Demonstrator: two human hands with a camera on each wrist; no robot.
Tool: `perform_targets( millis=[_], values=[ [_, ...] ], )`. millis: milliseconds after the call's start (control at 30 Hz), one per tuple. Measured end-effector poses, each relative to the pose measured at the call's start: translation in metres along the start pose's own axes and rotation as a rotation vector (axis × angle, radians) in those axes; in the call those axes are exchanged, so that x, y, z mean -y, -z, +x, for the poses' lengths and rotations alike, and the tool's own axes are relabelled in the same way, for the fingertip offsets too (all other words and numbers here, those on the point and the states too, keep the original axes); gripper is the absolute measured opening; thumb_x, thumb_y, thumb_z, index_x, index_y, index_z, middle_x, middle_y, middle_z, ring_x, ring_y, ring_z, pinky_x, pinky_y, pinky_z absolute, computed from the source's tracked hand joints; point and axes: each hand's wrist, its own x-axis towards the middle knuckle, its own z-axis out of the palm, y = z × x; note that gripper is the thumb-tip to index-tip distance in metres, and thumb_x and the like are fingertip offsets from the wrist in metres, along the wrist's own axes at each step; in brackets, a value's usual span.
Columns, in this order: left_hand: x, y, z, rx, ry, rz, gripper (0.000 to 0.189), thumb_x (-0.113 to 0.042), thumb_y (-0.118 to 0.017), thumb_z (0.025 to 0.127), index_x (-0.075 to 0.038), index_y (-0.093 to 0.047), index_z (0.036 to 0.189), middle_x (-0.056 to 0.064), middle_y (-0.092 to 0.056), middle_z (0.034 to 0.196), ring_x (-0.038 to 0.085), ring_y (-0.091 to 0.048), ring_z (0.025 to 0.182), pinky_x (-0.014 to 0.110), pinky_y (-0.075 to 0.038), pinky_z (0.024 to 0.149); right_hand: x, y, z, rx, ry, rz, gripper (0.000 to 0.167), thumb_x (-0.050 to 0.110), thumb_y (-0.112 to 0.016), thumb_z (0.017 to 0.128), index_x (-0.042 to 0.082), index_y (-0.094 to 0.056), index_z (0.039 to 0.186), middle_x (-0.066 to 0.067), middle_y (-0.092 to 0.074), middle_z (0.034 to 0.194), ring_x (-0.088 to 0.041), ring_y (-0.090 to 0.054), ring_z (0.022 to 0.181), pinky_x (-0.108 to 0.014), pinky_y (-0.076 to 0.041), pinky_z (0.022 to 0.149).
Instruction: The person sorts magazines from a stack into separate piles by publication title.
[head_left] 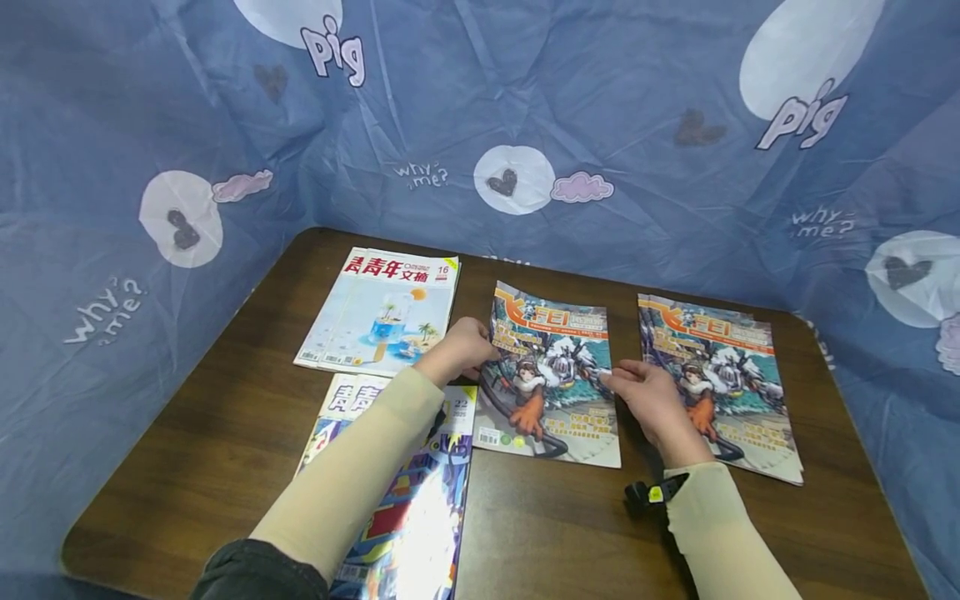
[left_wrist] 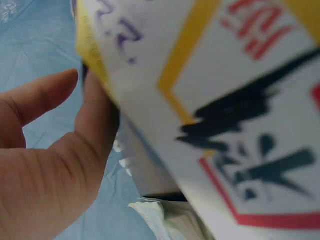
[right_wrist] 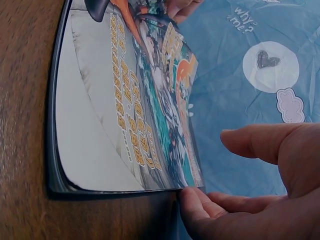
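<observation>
A comic-style magazine (head_left: 551, 375) with an orange title, a girl and a robot on its cover lies mid-table. My left hand (head_left: 468, 343) pinches its left edge, thumb and finger tips close together in the left wrist view. At the opposite edge is my right hand (head_left: 652, 404). In the right wrist view its fingertips (right_wrist: 192, 200) touch the magazine's side, while the thumb stands apart above. Two matching magazines (head_left: 712, 375) lie overlapped to the right. Under my left forearm is a colourful magazine (head_left: 420, 500) marked 22, which partly hides the hand in the left wrist view.
Back left, two overlapped magazines (head_left: 382, 317) with a blue beach cover lie above the colourful pair. All rest on a dark wooden table (head_left: 540, 525). Blue printed cloth (head_left: 420, 117) hangs behind the table and at both sides.
</observation>
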Motion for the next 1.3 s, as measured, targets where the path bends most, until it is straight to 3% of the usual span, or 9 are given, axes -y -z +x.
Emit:
perform_targets(
  millis=[133,400,567,733,967,1300],
  values=[
    [0.002,-0.002,0.001,-0.006,-0.019,-0.034,0.015,0.006,-0.069,0.09,0.004,-0.061,0.103,0.017,-0.062,0.096,0.026,-0.064,0.071,0.038,-0.059,0.056,0.0,0.0,0.0,-0.004,0.001,-0.009,0.066,0.021,-0.067,0.099,-0.007,-0.037,0.151,-0.027,-0.05,0.144,-0.038,-0.048,0.133,-0.049,-0.04,0.109],
    [0.005,-0.005,0.001,-0.023,-0.02,-0.147,0.018,0.005,-0.068,0.093,-0.001,-0.062,0.109,0.016,-0.064,0.093,0.021,-0.06,0.057,0.037,-0.057,0.051,0.001,-0.001,-0.001,-0.003,-0.003,-0.007,0.067,0.02,-0.067,0.099,-0.008,-0.037,0.151,-0.028,-0.05,0.144,-0.038,-0.048,0.133,-0.049,-0.04,0.109],
    [0.008,-0.003,0.004,0.018,-0.031,-0.285,0.029,0.005,-0.067,0.094,-0.002,-0.063,0.122,0.015,-0.067,0.087,0.02,-0.063,0.054,0.037,-0.058,0.052,0.0,0.001,-0.001,0.006,0.012,-0.017,0.067,0.02,-0.067,0.099,-0.008,-0.036,0.152,-0.028,-0.049,0.144,-0.039,-0.048,0.133,-0.049,-0.04,0.108],
    [0.008,0.001,0.004,0.074,-0.028,-0.364,0.035,0.005,-0.067,0.094,-0.003,-0.062,0.128,0.013,-0.067,0.079,0.02,-0.063,0.054,0.034,-0.057,0.052,-0.001,0.004,-0.002,0.029,0.034,-0.057,0.07,0.023,-0.065,0.1,-0.007,-0.032,0.154,-0.027,-0.045,0.149,-0.04,-0.044,0.135,-0.051,-0.04,0.108],
    [0.002,0.002,-0.006,0.134,-0.027,-0.402,0.049,-0.001,-0.068,0.096,-0.006,-0.054,0.142,0.01,-0.067,0.083,0.019,-0.061,0.059,0.031,-0.054,0.053,-0.002,0.011,-0.005,0.02,0.046,-0.072,0.072,0.025,-0.062,0.102,-0.008,-0.026,0.156,-0.032,-0.037,0.152,-0.043,-0.038,0.139,-0.053,-0.039,0.109],
    [0.002,-0.006,-0.008,0.132,-0.053,-0.422,0.047,-0.001,-0.068,0.096,0.004,-0.052,0.14,0.01,-0.066,0.081,0.017,-0.063,0.061,0.029,-0.055,0.053,-0.005,0.02,-0.008,-0.049,0.054,0.022,0.071,0.023,-0.07,0.097,-0.007,-0.037,0.153,-0.032,-0.045,0.147,-0.04,-0.045,0.135,-0.049,-0.044,0.105]
  ],
)
